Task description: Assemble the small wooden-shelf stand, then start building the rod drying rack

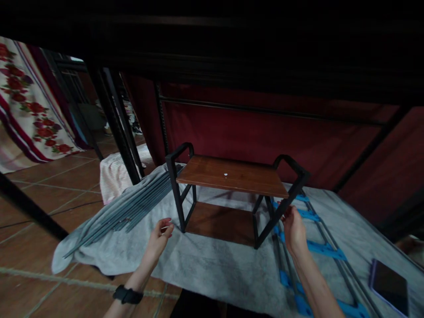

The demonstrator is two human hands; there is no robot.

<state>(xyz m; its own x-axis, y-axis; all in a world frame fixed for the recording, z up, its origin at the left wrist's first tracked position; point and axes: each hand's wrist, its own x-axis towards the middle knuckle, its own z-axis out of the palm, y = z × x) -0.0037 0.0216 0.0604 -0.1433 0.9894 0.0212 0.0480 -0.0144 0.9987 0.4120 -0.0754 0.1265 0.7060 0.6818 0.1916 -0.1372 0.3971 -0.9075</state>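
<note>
A small two-tier shelf with a black metal frame and brown wooden boards [232, 173] stands upright on a grey cloth. One small white spot lies on its upper board. My right hand [294, 227] is at the shelf's right side leg, its fingers bent around the black bar and partly hidden by it. Left of the shelf, my left hand [160, 234] hovers over the cloth near the front left leg, apart from it. Its fingers are loosely curled with a gap to the thumb, and I see nothing held. A dark band circles the left wrist.
Several grey tubes [132, 207] lie bundled on the cloth [218, 269] at left. To the right are grey rods joined by blue plastic pieces [326, 249], then a phone [390, 285]. Dark posts and a beam overhead frame the space. A red panel [265, 132] stands behind.
</note>
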